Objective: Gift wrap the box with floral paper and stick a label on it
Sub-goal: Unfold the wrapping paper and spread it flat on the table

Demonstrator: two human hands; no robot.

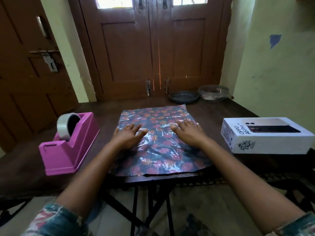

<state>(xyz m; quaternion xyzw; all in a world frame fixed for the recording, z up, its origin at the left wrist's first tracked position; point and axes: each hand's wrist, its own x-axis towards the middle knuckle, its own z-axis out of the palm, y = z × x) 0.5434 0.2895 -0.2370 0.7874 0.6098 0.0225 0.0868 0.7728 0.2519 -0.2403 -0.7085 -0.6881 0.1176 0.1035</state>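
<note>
A: Paper first. Where?
B: Paper [158, 150] spread flat at mid-table, printed side up. Dark ground, red-orange flowers, glossy, creased. Near edge lies at the table's [105, 113] front edge.

A: Hands?
B: Both on the paper, palms down. Left hand [127, 135] on the sheet's left part, right hand [189, 132] on its right part, bare paper between them. Fingers of both straight, slightly spread, pointing away from the person. They grip nothing and lie flat on the sheet.

A: Box?
B: Box [265, 142] right of the paper and apart from it, lying flat near the table's right edge. White phone carton, unwrapped. "OPPO A6 Pro" printed on top, a code print on the near side. Neither hand touches it.

A: Left side?
B: Pink dispenser [68, 150] left of the paper, apart from it. Grey tape roll [65, 126] seated in its far end.

A: Further out?
B: Table is dark wood. At its far right a dark round dish [184, 97]; just right of that a clear bowl [213, 92], contents too dim to tell. Behind the table, brown double doors [153, 48], closed. Another brown door [25, 74] at left, with a latch. Pale green wall [281, 74] at right, bearing a blue patch [274, 40]. Patterned sleeves [56, 220] at the bottom corners, forearms bare.
</note>
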